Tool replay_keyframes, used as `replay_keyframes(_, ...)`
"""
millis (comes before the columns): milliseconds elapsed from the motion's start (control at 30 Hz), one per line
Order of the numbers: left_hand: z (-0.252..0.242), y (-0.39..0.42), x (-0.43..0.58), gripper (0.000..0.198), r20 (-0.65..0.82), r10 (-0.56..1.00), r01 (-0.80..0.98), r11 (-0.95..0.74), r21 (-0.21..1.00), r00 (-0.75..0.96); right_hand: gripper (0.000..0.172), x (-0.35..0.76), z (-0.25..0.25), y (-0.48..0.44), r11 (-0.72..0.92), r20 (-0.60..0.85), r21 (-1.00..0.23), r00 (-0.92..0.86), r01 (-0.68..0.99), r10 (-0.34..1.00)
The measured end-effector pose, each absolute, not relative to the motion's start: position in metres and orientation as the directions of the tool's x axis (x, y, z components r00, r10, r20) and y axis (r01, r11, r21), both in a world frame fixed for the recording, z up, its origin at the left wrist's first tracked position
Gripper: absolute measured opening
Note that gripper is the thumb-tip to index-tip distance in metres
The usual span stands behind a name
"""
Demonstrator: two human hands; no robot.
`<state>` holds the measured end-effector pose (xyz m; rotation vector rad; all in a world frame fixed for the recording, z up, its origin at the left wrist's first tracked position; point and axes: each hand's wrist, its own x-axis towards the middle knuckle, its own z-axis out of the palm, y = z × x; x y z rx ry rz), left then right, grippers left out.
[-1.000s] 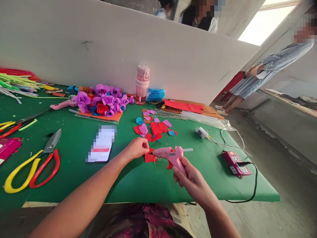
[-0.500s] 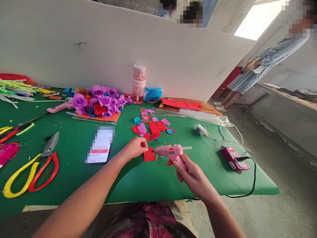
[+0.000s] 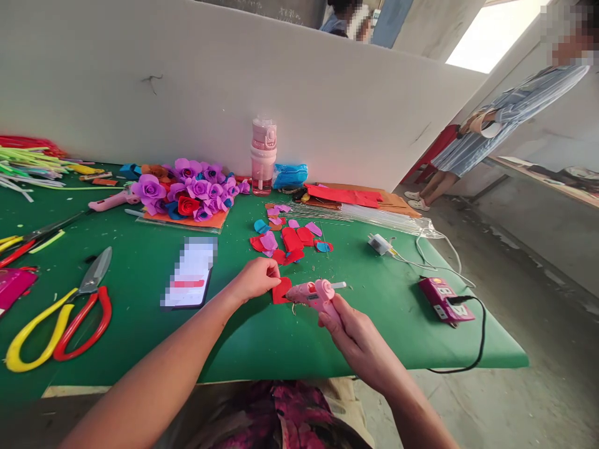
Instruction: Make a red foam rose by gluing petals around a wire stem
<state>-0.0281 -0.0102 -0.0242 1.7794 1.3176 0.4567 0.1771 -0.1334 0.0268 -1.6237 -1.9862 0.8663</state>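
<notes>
Head view: pinching a red petal (image 3: 281, 291) by its upper left edge with the left hand (image 3: 259, 278), grip closed; holding a pink hot glue gun (image 3: 311, 294) by its handle with the right hand (image 3: 354, 333), grip wrapped around. With the petal on or just above the green table (image 3: 234, 352), right of the left hand and nearer to it. With the gun's long axis nearly sideways, nozzle leftward at the petal's right edge; hard to tell if touching. In looks, plain, squarish, seemingly flat, rounded at the upper right corner.

Soft light (window (image 3: 495, 32) blown out)
</notes>
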Motion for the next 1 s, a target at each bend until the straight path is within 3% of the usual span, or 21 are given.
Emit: replay_keyframes(1000, -0.0209, -0.0113, -0.0277, 0.003, -0.191, 0.904, 0.592, -0.081, 0.802, 0.382, 0.024, 0.1719, 0.0261, -0.1325, 0.126, -0.061, -0.677, -0.225, 0.725, 0.972)
